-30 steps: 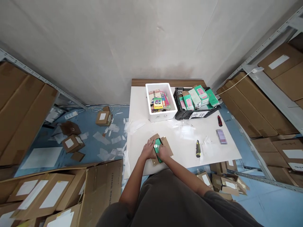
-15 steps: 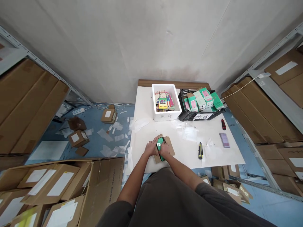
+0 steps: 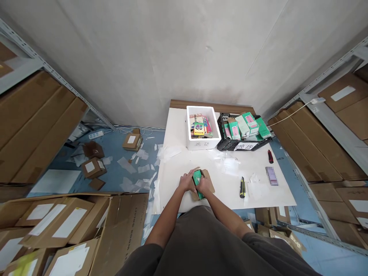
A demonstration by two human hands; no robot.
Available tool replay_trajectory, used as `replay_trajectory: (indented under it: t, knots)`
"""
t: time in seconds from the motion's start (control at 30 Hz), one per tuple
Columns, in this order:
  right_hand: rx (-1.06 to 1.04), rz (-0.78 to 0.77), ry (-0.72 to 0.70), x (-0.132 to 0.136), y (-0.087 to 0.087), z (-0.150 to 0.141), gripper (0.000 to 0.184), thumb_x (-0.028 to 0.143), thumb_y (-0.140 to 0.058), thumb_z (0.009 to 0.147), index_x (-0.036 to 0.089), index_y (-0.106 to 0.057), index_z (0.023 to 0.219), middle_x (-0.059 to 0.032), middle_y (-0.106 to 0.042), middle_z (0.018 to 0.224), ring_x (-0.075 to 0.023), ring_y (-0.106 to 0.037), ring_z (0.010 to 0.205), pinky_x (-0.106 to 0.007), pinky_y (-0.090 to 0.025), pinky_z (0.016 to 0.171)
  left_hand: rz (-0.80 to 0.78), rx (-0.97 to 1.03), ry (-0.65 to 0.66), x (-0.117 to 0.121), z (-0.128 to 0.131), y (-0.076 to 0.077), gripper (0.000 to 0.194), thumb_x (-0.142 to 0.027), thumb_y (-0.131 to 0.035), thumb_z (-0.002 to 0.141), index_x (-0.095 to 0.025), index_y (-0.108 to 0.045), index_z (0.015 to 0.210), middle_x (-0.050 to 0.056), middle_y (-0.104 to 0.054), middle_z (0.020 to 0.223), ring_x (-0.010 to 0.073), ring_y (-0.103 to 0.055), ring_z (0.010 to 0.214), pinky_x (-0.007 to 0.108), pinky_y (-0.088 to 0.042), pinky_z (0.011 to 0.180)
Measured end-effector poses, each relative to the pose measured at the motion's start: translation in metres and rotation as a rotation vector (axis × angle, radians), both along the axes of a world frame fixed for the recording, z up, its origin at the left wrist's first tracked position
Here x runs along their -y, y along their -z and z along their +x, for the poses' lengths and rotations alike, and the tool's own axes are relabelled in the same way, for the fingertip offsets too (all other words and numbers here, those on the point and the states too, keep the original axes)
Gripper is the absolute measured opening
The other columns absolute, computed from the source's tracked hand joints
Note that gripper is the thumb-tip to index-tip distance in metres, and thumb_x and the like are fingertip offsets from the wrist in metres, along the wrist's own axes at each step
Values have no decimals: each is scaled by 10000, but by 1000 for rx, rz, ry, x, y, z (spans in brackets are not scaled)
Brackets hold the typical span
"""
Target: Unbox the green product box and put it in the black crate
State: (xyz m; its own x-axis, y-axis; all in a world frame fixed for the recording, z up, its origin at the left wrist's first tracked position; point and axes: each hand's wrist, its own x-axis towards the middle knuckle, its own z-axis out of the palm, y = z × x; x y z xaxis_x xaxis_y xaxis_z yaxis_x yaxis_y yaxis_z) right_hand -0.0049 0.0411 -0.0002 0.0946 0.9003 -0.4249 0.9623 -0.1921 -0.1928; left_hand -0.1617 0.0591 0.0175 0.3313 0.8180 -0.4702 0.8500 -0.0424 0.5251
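Observation:
A small open brown cardboard box (image 3: 209, 183) lies on the white table (image 3: 258, 195) near its front edge, with a green packet (image 3: 197, 178) in it. My left hand (image 3: 187, 181) is curled against the left side of the box and the green packet. My right hand (image 3: 204, 185) is closed over the packet from the right. Both hands grip the packet and box together, and the fingertips are partly hidden.
At the table's back stand a white foam bin (image 3: 202, 143) of colourful packs and a black crate (image 3: 230, 143) of green boxes. A yellow-black utility knife (image 3: 242, 187), a red one (image 3: 270, 156) and plastic scraps lie on the table. Cardboard boxes (image 3: 57, 226) fill the floor left; shelving flanks both sides.
The camera view has shifted slightly, so the table sits a little lower and to the right. My hands have stayed on the green packet and box, pressing it further in.

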Motion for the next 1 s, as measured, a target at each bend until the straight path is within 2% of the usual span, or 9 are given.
replay_trajectory:
  t: [0.13,0.3,0.47,0.6,0.67,0.83,1.0]
  knots:
    - [-48,13,45,4,-6,4,710,333,-843,642,134,-574,1268,-173,-670,1161,-342,-614,1115,-391,-452,947,-1,24,-16,5,4,3,1593,-459,-981,411,-492,44,1630,-16,-182,1749,417,-428,1413,528,-360,1131]
    - [-56,41,46,4,-15,4,735,223,-826,603,164,-557,1284,-147,-663,1198,-338,-617,1140,-381,-476,933,-11,48,-55,10,3,6,1574,-455,-972,427,-466,31,1640,17,-156,1755,438,-400,1445,546,-333,1150]
    - [-115,62,69,5,-20,14,705,295,-830,621,177,-561,1262,-126,-665,1158,-330,-626,1113,-384,-487,929,-26,139,-30,5,0,12,1592,-402,-983,394,-461,0,1645,24,-151,1755,457,-381,1466,576,-332,1158]
    - [-156,74,87,8,-20,22,777,302,-850,575,179,-543,1279,-112,-656,1144,-331,-620,1113,-392,-492,937,-84,245,19,-1,-2,14,1584,-484,-974,405,-411,-13,1661,47,-136,1756,460,-323,1508,582,-297,1201]
    - [-174,65,103,9,-19,23,787,288,-843,566,189,-535,1284,-105,-653,1147,-326,-622,1109,-388,-495,933,-86,256,3,-2,-1,13,1550,-506,-967,434,-387,-35,1667,58,-146,1753,453,-318,1512,564,-300,1206]
    - [-231,87,124,7,-22,25,830,288,-836,546,188,-513,1304,-99,-646,1156,-330,-622,1114,-391,-508,935,1,180,-73,3,6,7,1510,-473,-985,423,-433,-101,1647,40,-224,1733,439,-374,1479,542,-297,1200]
    - [-292,112,143,9,-25,31,819,291,-851,530,228,-523,1278,-86,-650,1189,-330,-621,1145,-381,-512,950,61,208,-66,4,7,7,1454,-506,-993,420,-408,-196,1632,49,-315,1695,405,-411,1459,511,-299,1204]
